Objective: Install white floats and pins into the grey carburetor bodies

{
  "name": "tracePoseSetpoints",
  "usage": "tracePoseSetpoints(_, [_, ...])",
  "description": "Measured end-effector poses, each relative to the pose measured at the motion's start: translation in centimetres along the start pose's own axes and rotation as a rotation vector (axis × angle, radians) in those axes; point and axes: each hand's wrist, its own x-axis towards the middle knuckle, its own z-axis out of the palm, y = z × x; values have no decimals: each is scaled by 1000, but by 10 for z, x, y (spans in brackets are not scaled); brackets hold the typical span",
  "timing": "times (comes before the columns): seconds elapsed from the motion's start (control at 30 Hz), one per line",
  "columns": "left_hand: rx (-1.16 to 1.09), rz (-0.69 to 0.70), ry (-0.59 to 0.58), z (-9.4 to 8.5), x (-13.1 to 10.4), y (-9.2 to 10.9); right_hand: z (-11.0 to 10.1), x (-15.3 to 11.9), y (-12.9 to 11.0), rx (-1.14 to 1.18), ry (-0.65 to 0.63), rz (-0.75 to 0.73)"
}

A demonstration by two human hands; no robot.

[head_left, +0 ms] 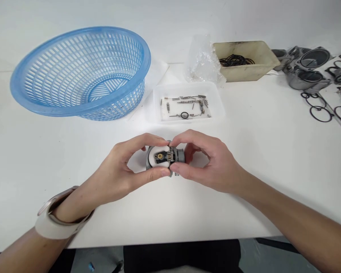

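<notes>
A small grey metal part, with a white U-shaped piece and a brass fitting inside, is held low over the white table. My left hand grips its left side between thumb and fingers. On the right side, my right hand pinches the same part near its round grey neck, thumb below and index finger above. Both sets of fingertips meet near the part's middle. Just beyond the hands, a clear tray holds several small pins, springs and a black ring.
A large blue basket stands tilted at the back left. Behind the tray are a clear plastic bag and a beige bin of black rings. Grey metal housings and black O-rings lie at the right.
</notes>
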Motion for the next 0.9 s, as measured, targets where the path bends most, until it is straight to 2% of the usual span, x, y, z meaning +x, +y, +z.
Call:
tracePoseSetpoints(0.17, [-30,-12,-40,0,0,2,1,-2,3,-82,15,-95])
tracePoseSetpoints(0.5, [12,-39,29,3,1,4,-1,-2,4,-85,40,-92])
tracePoseSetpoints(0.73, [336,76,44,6,1,-4,-1,-1,3,-44,58,104])
tracePoseSetpoints(0.8, [290,51,62,7,0,-6,-2,-2,2,-28,43,134])
tracePoseSetpoints(0.9, [20,-73,49,8,-1,-5,-6,-3,0,-40,-22,97])
